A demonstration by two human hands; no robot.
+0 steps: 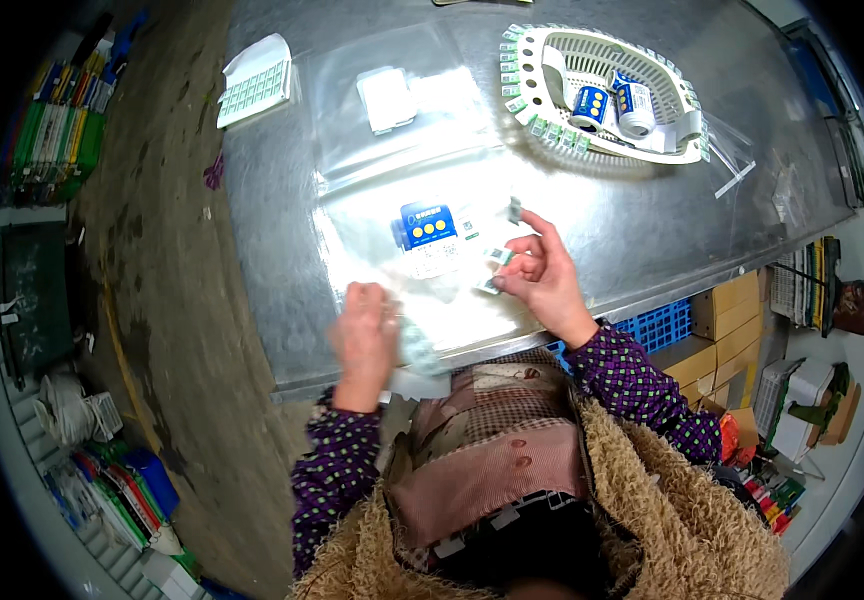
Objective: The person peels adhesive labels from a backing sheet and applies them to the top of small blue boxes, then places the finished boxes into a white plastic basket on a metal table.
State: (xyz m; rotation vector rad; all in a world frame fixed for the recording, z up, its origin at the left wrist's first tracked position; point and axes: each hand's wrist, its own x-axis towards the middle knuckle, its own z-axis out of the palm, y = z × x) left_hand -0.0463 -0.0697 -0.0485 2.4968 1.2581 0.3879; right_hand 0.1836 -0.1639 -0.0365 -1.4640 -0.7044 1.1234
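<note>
My right hand (548, 283) is over the table with its thumb and fingers drawn together. Small green-and-white stickers (499, 256) are at its fingertips, and another sticker (514, 209) is at the index finger. My left hand (363, 334), smeared by motion, is closed at the table's front edge on a pale green sticker sheet (418, 346). Between and beyond both hands lies a clear plastic bag (352, 245) with a blue-and-white label (429, 227) showing. One small green sticker (470, 230) sits just right of that label.
A cream plastic basket (542, 52) with stickers along its rim holds two blue-and-white label rolls (635, 108). Farther back lie another clear bag (432, 60) with a white label (387, 99) and a stack of sticker sheets (255, 88). Below the metal table (282, 300) are cardboard boxes (727, 310).
</note>
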